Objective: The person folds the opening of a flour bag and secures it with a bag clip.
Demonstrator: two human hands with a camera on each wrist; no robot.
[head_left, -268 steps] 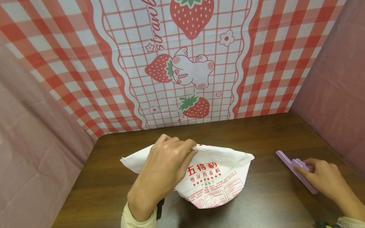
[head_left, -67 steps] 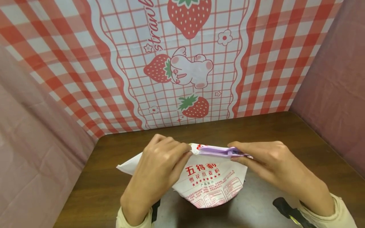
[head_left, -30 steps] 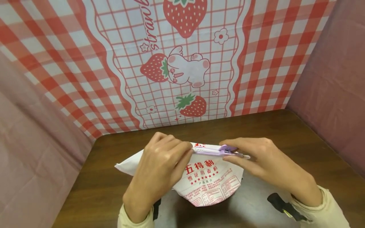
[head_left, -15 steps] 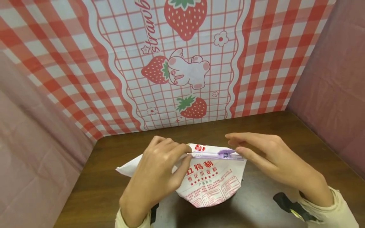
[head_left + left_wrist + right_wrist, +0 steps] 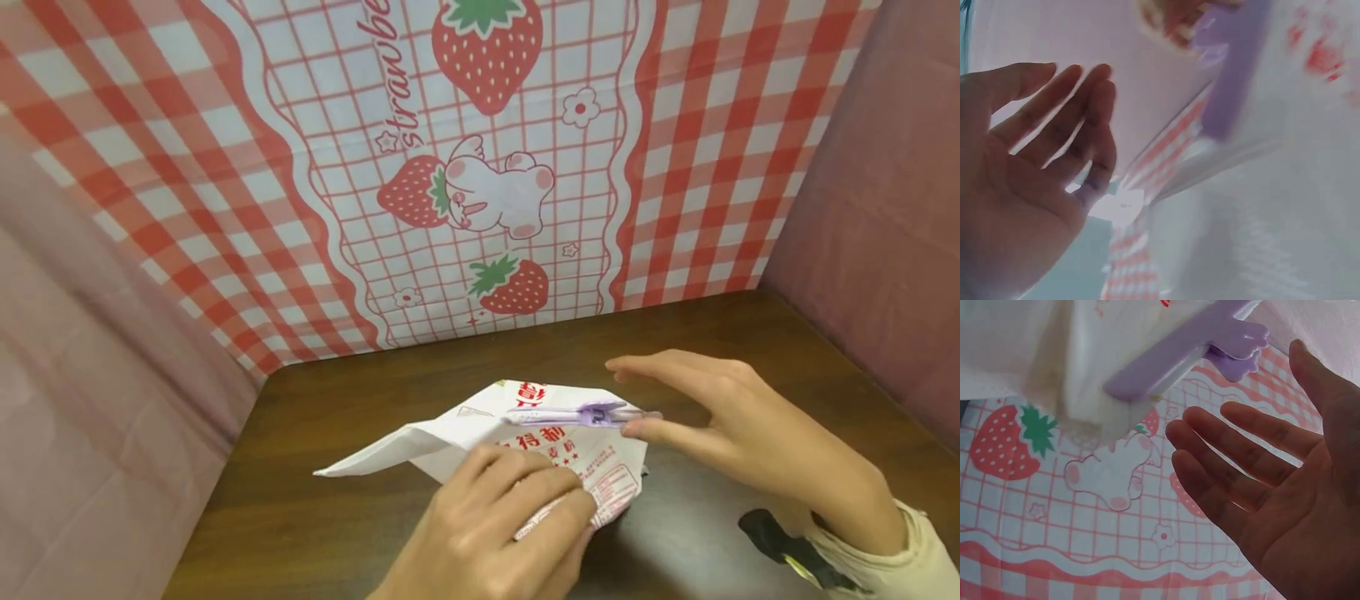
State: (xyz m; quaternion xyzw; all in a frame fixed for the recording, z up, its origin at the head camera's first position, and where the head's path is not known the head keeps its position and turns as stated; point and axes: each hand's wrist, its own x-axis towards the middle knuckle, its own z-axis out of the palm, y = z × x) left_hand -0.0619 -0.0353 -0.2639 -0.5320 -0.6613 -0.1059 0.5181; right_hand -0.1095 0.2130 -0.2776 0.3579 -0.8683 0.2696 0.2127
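A white flour bag (image 5: pixel 457 427) with red print stands on the table, its top edge folded over. A purple bag clip (image 5: pixel 562 415) lies along the right part of that fold, clamped on it; the left part of the top sticks out free as a pointed corner. My left hand (image 5: pixel 510 525) is in front of the bag, fingers loosely bent, and the left wrist view shows its palm (image 5: pixel 1029 156) apart from bag and clip. Beside the clip's right end is my right hand (image 5: pixel 742 433), thumb and fingers spread; in the right wrist view it holds nothing.
The dark brown wooden table (image 5: pixel 697 333) runs back to a strawberry-printed checked cloth (image 5: pixel 585 200). Pink curtains (image 5: pixel 862 208) hang at both sides. A black strap (image 5: pixel 780 542) sits at the right wrist.
The right hand brought the purple clip from the table onto the bag's folded top and let go of it. Just now the left hand released the bag's top and came down toward me.
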